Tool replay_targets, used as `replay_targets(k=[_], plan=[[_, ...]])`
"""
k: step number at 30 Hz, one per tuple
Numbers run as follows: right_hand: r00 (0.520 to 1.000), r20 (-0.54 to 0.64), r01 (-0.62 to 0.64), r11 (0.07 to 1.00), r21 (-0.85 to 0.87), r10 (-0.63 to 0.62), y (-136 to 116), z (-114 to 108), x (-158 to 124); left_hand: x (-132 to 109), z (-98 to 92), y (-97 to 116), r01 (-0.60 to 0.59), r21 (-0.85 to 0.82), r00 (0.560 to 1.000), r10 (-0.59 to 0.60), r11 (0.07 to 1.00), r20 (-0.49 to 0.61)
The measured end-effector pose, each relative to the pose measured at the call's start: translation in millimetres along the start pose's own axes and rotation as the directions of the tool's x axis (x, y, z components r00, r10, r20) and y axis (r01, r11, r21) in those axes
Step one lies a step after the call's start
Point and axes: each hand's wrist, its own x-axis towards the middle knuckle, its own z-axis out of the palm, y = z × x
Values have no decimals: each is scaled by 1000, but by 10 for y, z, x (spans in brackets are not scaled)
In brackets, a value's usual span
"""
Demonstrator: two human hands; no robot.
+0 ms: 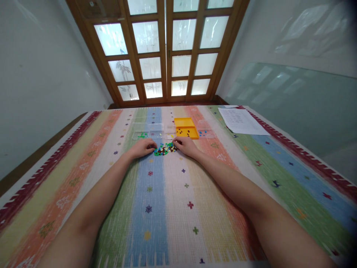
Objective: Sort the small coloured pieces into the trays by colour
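Observation:
A loose pile of tiny coloured pieces [165,149], green, blue, yellow, white and dark brown, lies on the striped tablecloth. My left hand [142,148] rests at the pile's left edge, fingers curled and thumb close to the index finger. At the right edge is my right hand [186,146], its fingertips pinched together over the pieces. Whatever either hand holds is too small to make out. Just beyond stand a yellow box [195,133] with its lid raised and dark pieces inside, a clear case [136,134] with green pieces, and another clear case [210,134] with blue pieces.
Printed paper sheets [242,121] lie at the far right of the table. The striped tablecloth [175,208] covers the table. White walls flank it on both sides, and a wooden door with glass panes [167,52] stands behind the far edge.

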Motion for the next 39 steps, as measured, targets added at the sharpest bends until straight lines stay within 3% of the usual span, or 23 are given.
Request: replay_targets(k=[13,18,21,24,29,32,39], plan=[[1000,9,-3,1000,-15,3,-14,-1,11,-14,27,-21,8,-100,1000,-8,995,1],[1000,15,7,1000,-13,-7,-24,-9,11,-14,84,-150,71,-169,986,-94,983,-134],[1000,18,4,1000,-8,-4,-24,-10,11,-17,88,-283,165,-145,938,-201,976,-281],[1000,15,6,1000,-7,-6,-23,-8,10,-33,66,-411,271,-115,854,-294,956,-430],[1000,15,3,1000,-3,-3,-14,-2,7,-79,24,-519,422,-61,729,-378,905,-571],[1000,7,1,1000,4,-1,-3,7,6,-104,12,-541,460,-7,703,-369,888,-608],[1000,11,16,1000,-2,-16,8,14,12,-121,10,-546,505,48,694,-372,862,-616]])
